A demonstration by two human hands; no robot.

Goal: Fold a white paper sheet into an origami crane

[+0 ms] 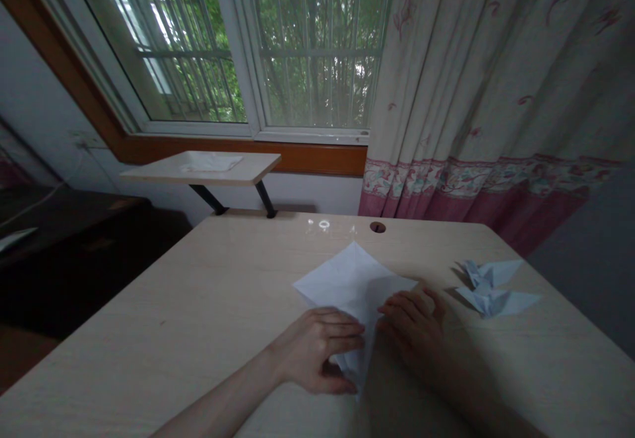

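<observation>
A folded sheet of white paper [350, 279] lies on the desk in front of me, its wide corners at the top and its narrow tip towards me. My left hand [327, 349] rests over its lower left part, fingers stretched across the paper and thumb apart, lower down near the tip. Along the lower right edge, my right hand [414, 322] touches the paper with slightly bent fingers; its thumb is not clearly visible. Two folded paper birds [496, 300] stand to the right of my right hand, close together.
The pale wooden desk [198, 312] has a round cable hole [378, 227] at its back edge. A small raised shelf [262, 163] at back left carries a crumpled white sheet [213, 162]. Behind are a barred window [317, 47] and a patterned curtain [461, 94]. A dark table [74, 226] stands at left.
</observation>
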